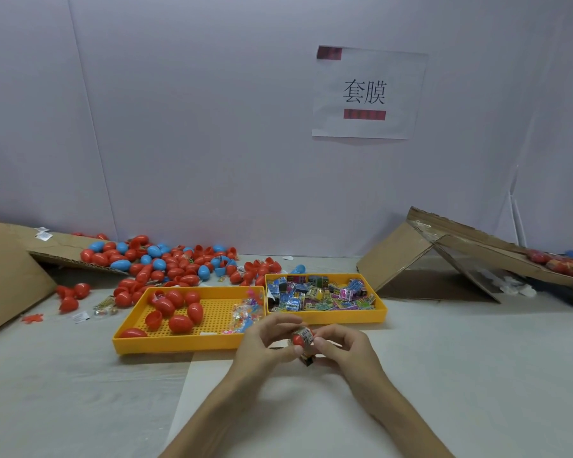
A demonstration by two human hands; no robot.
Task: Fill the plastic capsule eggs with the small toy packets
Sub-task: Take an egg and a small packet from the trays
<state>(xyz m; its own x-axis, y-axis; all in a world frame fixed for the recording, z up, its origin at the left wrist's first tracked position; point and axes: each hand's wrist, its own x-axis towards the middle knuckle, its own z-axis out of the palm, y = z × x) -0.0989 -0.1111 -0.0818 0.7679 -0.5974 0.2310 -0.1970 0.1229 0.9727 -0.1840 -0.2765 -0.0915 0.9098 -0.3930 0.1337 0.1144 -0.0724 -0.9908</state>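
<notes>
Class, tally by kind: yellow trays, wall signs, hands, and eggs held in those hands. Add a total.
Yellow trays: 2 (left tray, right tray)
Wall sign: 1
Hands: 2 (left hand, right hand)
Held capsule egg: 1
Total: 6

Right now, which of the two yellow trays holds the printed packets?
The right tray: it is full of printed packets. The left tray holds red eggs and a few clear bags instead.
</notes>
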